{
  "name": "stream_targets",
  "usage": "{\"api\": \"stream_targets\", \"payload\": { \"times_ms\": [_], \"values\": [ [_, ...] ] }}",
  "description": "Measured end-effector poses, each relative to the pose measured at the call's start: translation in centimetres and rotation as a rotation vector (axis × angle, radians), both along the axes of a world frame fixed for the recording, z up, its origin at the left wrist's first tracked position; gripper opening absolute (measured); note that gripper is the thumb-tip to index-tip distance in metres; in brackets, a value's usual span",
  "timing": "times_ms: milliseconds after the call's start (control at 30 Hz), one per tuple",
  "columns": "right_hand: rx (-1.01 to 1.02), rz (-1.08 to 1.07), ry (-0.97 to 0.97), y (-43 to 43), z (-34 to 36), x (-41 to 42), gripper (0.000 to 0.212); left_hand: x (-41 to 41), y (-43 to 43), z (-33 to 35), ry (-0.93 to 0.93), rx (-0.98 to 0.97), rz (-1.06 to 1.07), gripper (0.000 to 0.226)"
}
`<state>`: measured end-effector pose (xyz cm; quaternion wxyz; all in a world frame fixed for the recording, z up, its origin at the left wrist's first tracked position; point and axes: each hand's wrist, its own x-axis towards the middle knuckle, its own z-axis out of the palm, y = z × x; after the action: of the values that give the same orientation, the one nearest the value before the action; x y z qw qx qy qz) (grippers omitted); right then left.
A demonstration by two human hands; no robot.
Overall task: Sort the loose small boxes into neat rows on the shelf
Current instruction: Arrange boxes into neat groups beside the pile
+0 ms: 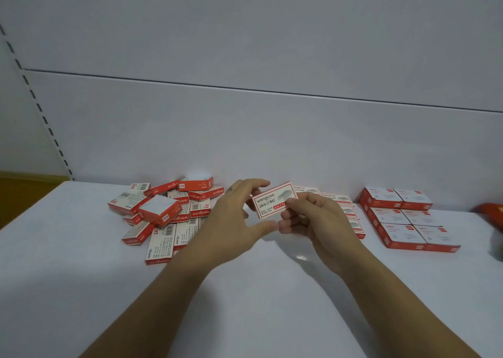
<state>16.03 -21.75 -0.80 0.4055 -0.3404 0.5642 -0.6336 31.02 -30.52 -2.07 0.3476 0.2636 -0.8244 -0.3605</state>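
The task looks partly done. A box [273, 201] is held up over the shelf [272, 303], printed face toward the camera, between the loose pile and the sorted boxes. The right hand [324, 221] pinches its right end, thumb on the front face and fingers [288, 225] curled behind. The left hand [231, 219] is cupped wide around the left end, with the thumb below the box and apart from it; I cannot tell whether its fingers touch the box. Sorted so far are a flat row [337, 198], partly hidden behind the right hand, and farther right a tidy block [402, 216] of boxes set edge to edge. The pile [166, 210] on the left still lies jumbled, boxes tilted and overlapping, so much sorting is probably left.
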Motion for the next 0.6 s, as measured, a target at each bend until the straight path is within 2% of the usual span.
{"api": "stream_targets", "payload": {
  "times_ms": [67, 133, 233, 267, 333, 400, 500, 600],
  "values": [
    [0.006, 0.012, -0.058, 0.0, 0.1, -0.3, 0.017, 0.0, 0.0, -0.2, -0.032, -0.122, 0.039, 0.050],
    [0.029, 0.008, -0.008, 0.0, 0.0, -0.3, 0.018, -0.1, -0.2, -0.3, -0.024, -0.174, 0.069, 0.044],
    [0.071, -0.088, 0.346, 0.0, -0.2, -0.4, 0.013, -0.1, -0.6, -0.6, -0.032, -0.205, 0.077, 0.043],
    [0.069, -0.102, 0.461, 0.0, -0.3, -0.5, 0.020, -0.1, -0.7, -0.7, -0.037, -0.206, 0.077, 0.045],
    [0.032, -0.089, 0.554, 0.2, -0.3, -0.7, 0.037, -0.2, -0.7, -0.9, -0.054, -0.199, 0.081, 0.048],
    [-0.011, -0.079, 0.534, 0.2, -0.3, -0.7, 0.041, -0.4, -0.8, -1.1, -0.061, -0.190, 0.089, 0.051],
    [-0.066, -0.085, 0.384, 0.2, 0.0, -0.7, 0.029, -0.6, -0.7, -1.3, -0.067, -0.194, 0.099, 0.057],
    [-0.079, -0.128, 0.314, 0.1, 0.1, -1.2, 0.028, -1.1, -0.1, -1.3, -0.069, -0.164, 0.104, 0.062]
  ]
}}
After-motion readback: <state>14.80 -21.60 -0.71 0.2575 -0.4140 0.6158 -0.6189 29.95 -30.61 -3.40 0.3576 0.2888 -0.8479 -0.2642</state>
